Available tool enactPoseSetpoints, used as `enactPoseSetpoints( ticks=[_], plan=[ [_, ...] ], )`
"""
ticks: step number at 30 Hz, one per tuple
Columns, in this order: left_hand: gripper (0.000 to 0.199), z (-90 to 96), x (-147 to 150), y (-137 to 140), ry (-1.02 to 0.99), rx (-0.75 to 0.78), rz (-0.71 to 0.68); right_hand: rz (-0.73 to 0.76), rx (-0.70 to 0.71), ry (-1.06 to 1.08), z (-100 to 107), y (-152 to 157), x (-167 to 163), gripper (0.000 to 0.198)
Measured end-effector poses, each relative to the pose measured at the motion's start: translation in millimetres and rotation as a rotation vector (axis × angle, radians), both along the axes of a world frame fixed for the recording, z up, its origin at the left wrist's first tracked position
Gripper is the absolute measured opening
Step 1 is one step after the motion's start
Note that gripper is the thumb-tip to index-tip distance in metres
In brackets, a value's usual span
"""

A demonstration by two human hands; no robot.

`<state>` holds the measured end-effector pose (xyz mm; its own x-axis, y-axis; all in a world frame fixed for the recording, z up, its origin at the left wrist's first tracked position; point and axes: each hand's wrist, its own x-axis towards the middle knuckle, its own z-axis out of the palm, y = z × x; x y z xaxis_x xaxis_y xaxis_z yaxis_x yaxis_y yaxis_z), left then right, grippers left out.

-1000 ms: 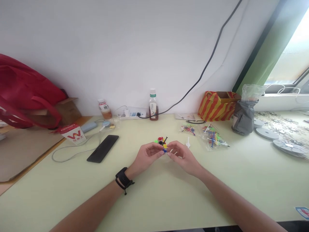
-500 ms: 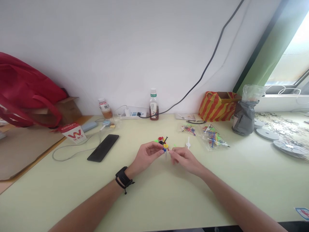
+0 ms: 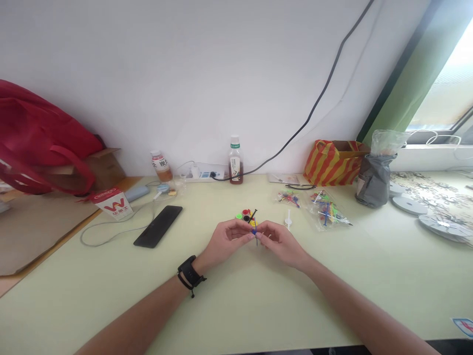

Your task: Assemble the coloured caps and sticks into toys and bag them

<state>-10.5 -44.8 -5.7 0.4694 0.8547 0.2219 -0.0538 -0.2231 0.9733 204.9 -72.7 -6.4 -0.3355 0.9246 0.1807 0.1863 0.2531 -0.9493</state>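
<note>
Between the fingertips of both hands is a small blue plastic piece with a thin stem. My left hand, with a black watch on its wrist, pinches it from the left. From the right, my right hand has thumb and index finger closed on the same piece. Just beyond the fingers lie small round plastic pieces: a green one, a red one and a black one. A black stick-like piece and a yellow piece, partly hidden, are beside them.
A white stemmed piece lies right of my hands. Clear bags of coloured pieces are farther right. A black phone lies left. Along the wall stand a brown bottle, a power strip and a striped bag.
My right hand has moved left to meet my left hand, and its fingers now touch the blue piece. The small red bit at its fingertips no longer shows.
</note>
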Motion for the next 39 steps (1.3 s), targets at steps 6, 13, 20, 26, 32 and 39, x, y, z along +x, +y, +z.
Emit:
enactPoseSetpoints(
  ticks=[6, 13, 20, 26, 32, 39],
  plan=[
    [0.027, 1.3, 2, -1, 0.028, 0.004, 0.029, -0.039, 0.070, -0.036, -1, 0, -3, 0.029],
    [0.017, 2.1, -6, 8, 0.326, 0.333, 0.298, -0.414, 0.379, -0.212, 4, 24, 18, 0.028],
    [0.021, -6.3, -12, 14, 0.529, 0.490, 0.250, -0.596, 0.552, -0.591, -12, 50, 40, 0.020],
    [0.040, -7.4, -10, 8, 0.582, 0.596, 0.142, -0.483, 0.405, -0.987, -28, 55, 40, 0.018],
    [0.060, -1.9, -7, -1, 0.765, 0.679, -0.012, -0.506, 0.541, -0.930, -24, 47, 41, 0.014],
    [0.031, -1.5, -2, 1, 0.641, 0.700, -0.007, -0.237, 0.560, -0.755, -18, 29, 22, 0.017]
  ],
)
